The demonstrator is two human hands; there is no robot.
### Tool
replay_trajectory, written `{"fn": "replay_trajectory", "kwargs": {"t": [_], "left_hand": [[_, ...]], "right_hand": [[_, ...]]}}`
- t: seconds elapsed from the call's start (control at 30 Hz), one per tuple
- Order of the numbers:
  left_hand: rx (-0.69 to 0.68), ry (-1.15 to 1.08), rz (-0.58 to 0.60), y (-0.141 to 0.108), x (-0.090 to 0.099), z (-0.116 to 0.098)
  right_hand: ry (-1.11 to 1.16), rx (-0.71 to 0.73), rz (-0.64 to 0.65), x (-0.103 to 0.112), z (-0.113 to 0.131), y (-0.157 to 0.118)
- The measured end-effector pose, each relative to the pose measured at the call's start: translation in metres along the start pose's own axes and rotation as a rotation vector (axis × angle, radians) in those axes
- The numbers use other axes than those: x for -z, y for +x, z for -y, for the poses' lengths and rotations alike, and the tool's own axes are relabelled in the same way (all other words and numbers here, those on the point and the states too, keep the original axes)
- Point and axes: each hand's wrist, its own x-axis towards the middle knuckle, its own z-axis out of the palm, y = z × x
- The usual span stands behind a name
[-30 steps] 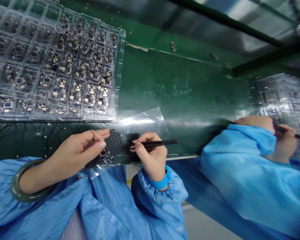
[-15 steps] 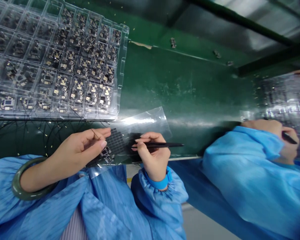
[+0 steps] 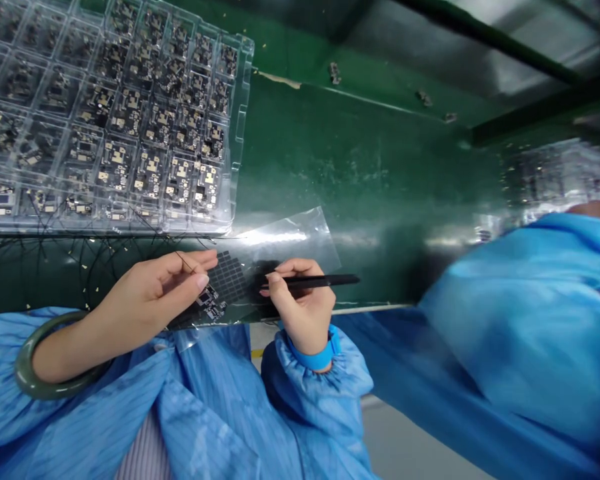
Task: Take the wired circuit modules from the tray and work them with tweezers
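My left hand (image 3: 167, 280), with a green bangle on its wrist, pinches a small black circuit board (image 3: 213, 305) between thumb and fingers. A thin dark wire (image 3: 184, 260) crosses its fingertips. In my right hand (image 3: 304, 297) is a pair of black tweezers (image 3: 325, 281), gripped like a pen, tips pointing left toward the board. Between the hands lies a sheet of small black squares (image 3: 229, 277), on or under a clear plastic film (image 3: 310, 233) that spreads over the bench edge. The tweezer tips stand right of the sheet; whether they hold anything is too small to tell.
A clear compartment tray (image 3: 236, 153) full of circuit boards takes up the back left of the green bench (image 3: 320, 147). Loose black wires (image 3: 75, 257) lie along its front. At right, a co-worker's blue sleeve (image 3: 520, 293) reaches over the bench beside another tray (image 3: 570, 170).
The view has shifted slightly, and my hands keep nearly the same pose and hold. The co-worker's arm has moved up and to the right, leaving their hands mostly out of view.
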Motion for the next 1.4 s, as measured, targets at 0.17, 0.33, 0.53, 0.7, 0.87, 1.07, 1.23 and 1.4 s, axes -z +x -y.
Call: {"fn": "replay_trajectory", "kwargs": {"t": [0.17, 0.33, 0.53, 0.7, 0.87, 1.07, 1.23, 1.4], "left_hand": [[0.006, -0.013, 0.000, 0.000, 0.000, -0.001], [0.018, -0.042, -0.005, 0.002, -0.001, -0.001], [-0.010, -0.055, -0.012, 0.002, -0.002, 0.001], [-0.040, -0.033, -0.112, 0.000, -0.003, -0.009], [-0.069, -0.031, -0.197, 0.000, 0.000, -0.011], [-0.027, -0.313, -0.170, 0.001, 0.003, 0.002], [-0.012, -0.407, -0.197, 0.003, 0.002, 0.002], [-0.024, -0.372, -0.209, 0.002, 0.002, 0.003]], "right_hand": [[-0.032, 0.020, -0.009, 0.000, 0.002, 0.000], [0.082, -0.015, 0.000, 0.004, 0.002, 0.003], [0.513, -0.040, -0.056, 0.014, 0.012, 0.013], [0.486, 0.092, -0.170, -0.014, 0.040, 0.001], [0.396, 0.148, -0.089, -0.057, 0.053, -0.006], [0.446, 0.062, -0.059, -0.069, 0.053, -0.002], [0.395, 0.089, -0.111, -0.073, 0.055, -0.004], [0.385, 0.139, -0.124, -0.075, 0.054, -0.004]]}}
